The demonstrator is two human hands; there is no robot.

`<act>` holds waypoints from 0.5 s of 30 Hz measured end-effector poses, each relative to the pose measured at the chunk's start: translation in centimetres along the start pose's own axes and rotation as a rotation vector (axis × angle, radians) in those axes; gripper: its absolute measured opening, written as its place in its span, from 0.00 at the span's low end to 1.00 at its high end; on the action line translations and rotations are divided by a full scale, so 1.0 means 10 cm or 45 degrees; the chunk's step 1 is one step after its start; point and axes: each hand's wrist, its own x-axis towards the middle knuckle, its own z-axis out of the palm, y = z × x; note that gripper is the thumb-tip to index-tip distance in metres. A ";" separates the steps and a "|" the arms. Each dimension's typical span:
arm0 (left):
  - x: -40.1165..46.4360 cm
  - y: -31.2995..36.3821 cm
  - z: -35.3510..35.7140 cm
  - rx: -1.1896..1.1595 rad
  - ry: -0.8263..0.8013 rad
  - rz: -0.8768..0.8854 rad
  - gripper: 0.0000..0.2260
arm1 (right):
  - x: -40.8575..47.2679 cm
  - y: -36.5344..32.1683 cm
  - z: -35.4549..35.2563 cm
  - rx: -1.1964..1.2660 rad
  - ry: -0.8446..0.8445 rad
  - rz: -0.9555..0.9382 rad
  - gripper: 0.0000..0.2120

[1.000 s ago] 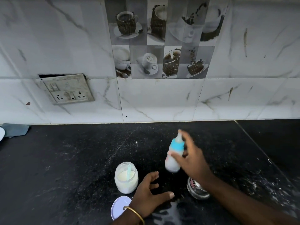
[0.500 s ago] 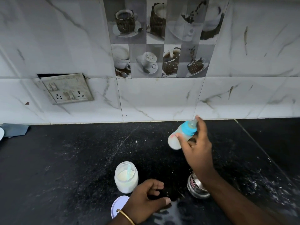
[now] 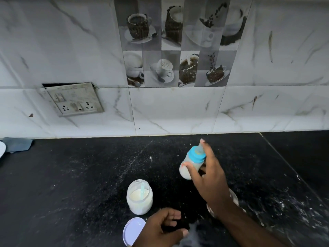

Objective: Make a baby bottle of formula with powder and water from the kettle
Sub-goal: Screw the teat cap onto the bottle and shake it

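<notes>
I see my two bare forearms at the bottom of the frame, no sleeves showing; left hand [image 3: 160, 229], right hand [image 3: 208, 180].

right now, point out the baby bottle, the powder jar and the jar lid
baby bottle [image 3: 192, 162], head view, on its milky body below the blue collar
powder jar [image 3: 139, 198], head view, on its clear side wall
jar lid [image 3: 132, 229], head view, on its pale top face

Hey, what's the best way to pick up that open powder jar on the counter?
Take the powder jar around its round body below the neck, coming from the left side. It stands upright and open with a scoop inside, so a top grip is blocked. The left hand is nearest.
</notes>
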 end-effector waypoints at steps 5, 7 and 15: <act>-0.02 0.04 0.00 -0.025 0.009 0.037 0.26 | -0.11 -0.02 0.03 -0.184 -0.284 -0.090 0.35; -0.01 0.06 0.00 -0.031 0.019 0.016 0.25 | 0.06 -0.01 0.01 -0.080 -0.004 -0.057 0.34; 0.00 0.18 -0.02 -0.061 0.000 0.015 0.26 | 0.17 0.03 -0.04 -0.134 0.028 -0.105 0.35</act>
